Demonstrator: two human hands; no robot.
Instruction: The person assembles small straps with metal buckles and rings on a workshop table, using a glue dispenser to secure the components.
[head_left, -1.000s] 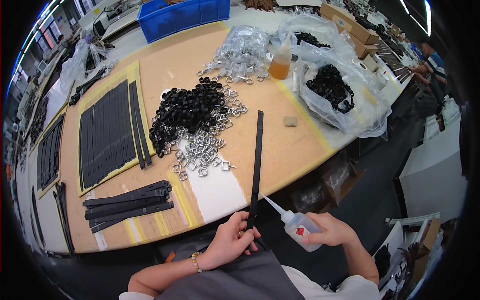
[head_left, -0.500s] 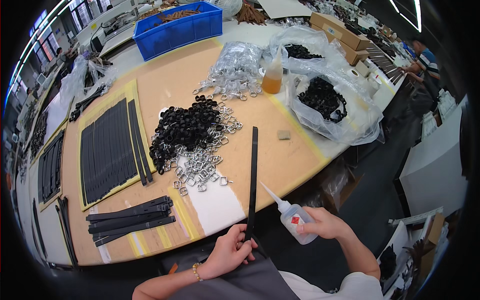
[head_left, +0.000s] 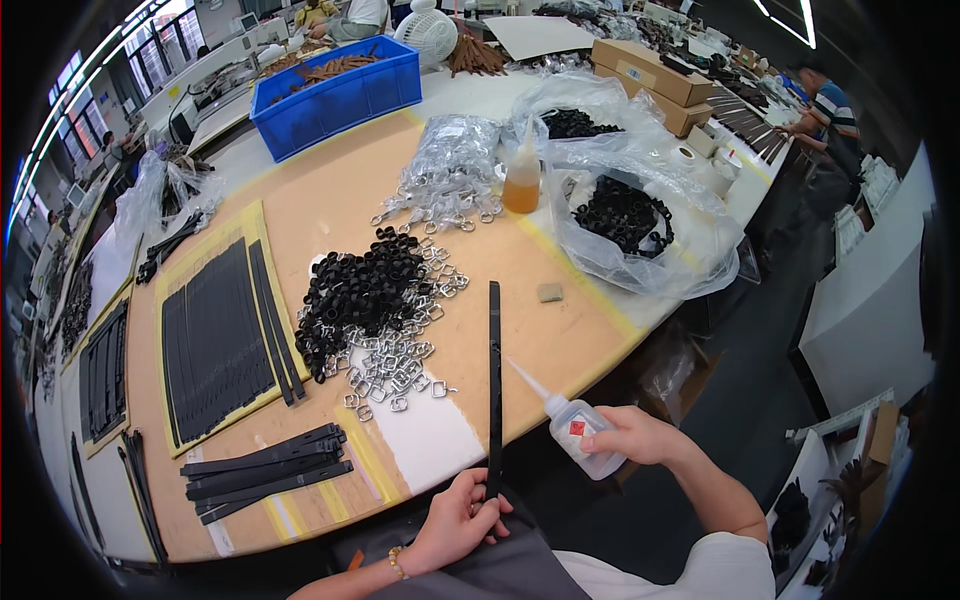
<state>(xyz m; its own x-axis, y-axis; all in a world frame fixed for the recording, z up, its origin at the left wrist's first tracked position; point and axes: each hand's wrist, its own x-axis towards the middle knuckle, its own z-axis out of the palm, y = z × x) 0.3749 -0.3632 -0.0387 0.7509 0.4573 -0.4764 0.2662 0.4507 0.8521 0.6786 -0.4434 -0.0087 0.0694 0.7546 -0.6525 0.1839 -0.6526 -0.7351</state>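
Note:
My left hand [head_left: 466, 513] is closed on the lower end of a long black strap [head_left: 495, 385], which points up and away over the table's front edge. A clear squeeze bottle [head_left: 585, 438] with a long thin nozzle is gripped in my right hand [head_left: 632, 436]. The bottle tilts left, and its nozzle tip is close to the strap's right side; whether it touches, I cannot tell. Beyond the strap lie a heap of black loops [head_left: 360, 290] and a spread of silver buckles [head_left: 395, 365]. To the left, several black straps [head_left: 265, 470] are stacked near the table edge.
A yellow-edged board [head_left: 215, 345] carries a row of black straps. At the back stand a blue bin [head_left: 335, 105], an amber-filled bottle [head_left: 521, 185] and clear bags of black loops [head_left: 620, 215]. A small beige block [head_left: 550, 292] lies at the right. A person [head_left: 830, 115] works far right.
The view has shifted, so the table things sit lower. My right hand has brought the bottle's nozzle slightly nearer the strap. Both hands keep their hold.

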